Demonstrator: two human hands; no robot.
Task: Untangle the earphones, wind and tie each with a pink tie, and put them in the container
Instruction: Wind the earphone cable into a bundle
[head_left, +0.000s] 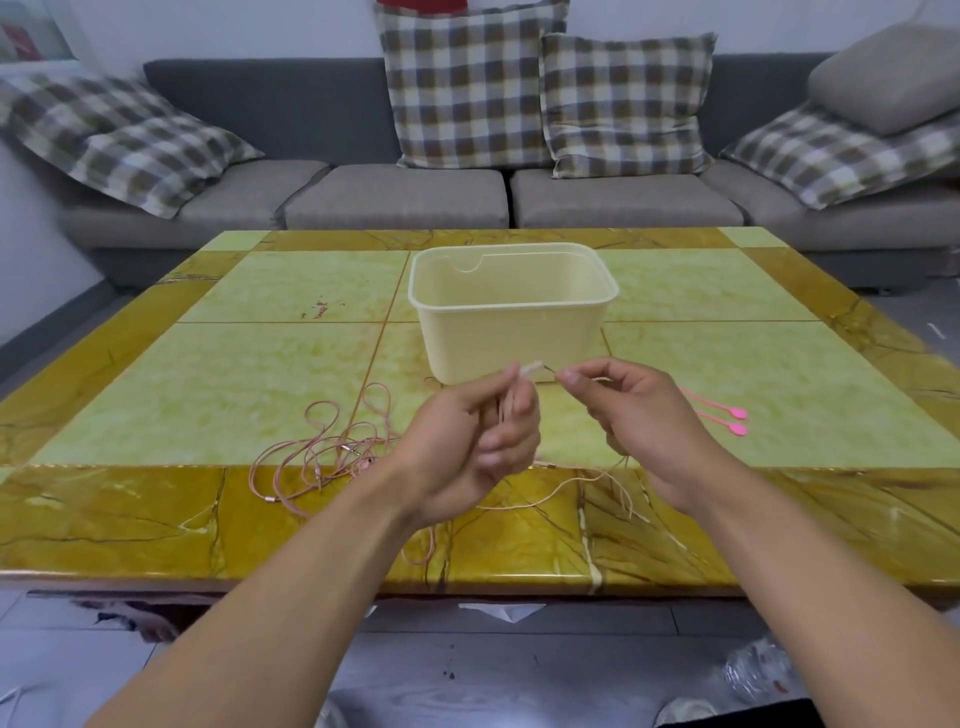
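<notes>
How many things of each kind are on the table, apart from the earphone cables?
Container: 1
Pink ties: 2
Total: 3
The cables are too tangled to count.

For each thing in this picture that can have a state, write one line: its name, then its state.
Container: upright, open, seemingly empty.
Earphones: tangled on the table, one end lifted.
Pink ties: unused, lying right of the container.
Left hand: grips the cable.
Right hand: pinches the plug tip.
</notes>
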